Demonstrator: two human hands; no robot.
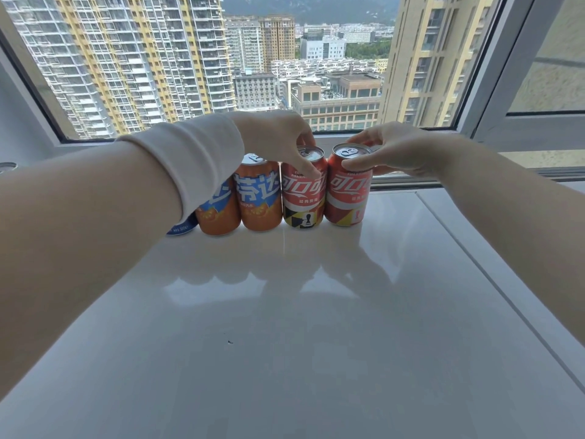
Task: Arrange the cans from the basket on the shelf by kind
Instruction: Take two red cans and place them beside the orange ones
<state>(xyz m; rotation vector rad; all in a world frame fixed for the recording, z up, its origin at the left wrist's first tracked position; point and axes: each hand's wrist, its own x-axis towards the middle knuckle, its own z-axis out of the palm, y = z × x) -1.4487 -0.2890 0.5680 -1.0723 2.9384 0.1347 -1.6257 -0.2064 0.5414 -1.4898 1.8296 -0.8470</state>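
Note:
A row of upright cans stands at the back of the white shelf (316, 312), under the window. From the left there is a blue can (182, 226), mostly hidden by my left forearm, then two orange cans (218, 217) (261, 198), then two red cans. My left hand (278, 137) grips the left red can (304, 198) around its top. The right red can (346, 194) is held near its rim by my right hand (389, 147). The two red cans stand side by side, almost touching. The basket is out of view.
A large window (221, 58) with a grey frame rises right behind the cans. To the right, a sliding window track (474, 175) runs along the shelf's back edge. A seam (493, 274) crosses the shelf on the right side. A small dark speck (230, 342) lies mid-shelf.

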